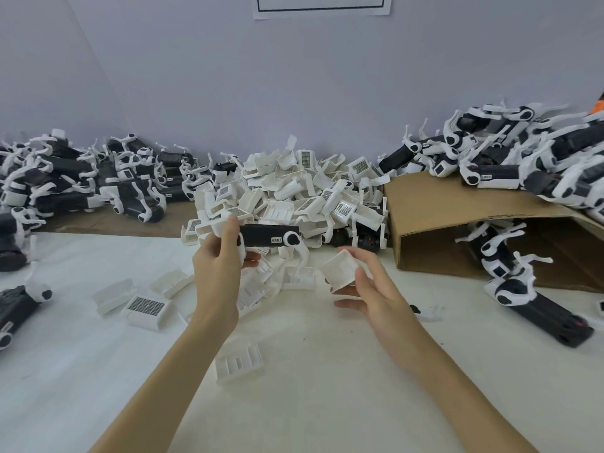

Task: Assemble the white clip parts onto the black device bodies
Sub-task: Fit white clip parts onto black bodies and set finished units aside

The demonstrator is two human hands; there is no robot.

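With my left hand (217, 259) gripping the black device body (268, 235) and my right hand (366, 282) pinching a white clip (338, 268) mid-frame, misalignment could jam or drop the clip.

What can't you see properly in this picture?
- Label on the black device body, head view: print too small.
- White clip part: the right hand covers its far side.
- Paper sheet: cut off by the top edge.
- Cardboard box interior: shadowed.
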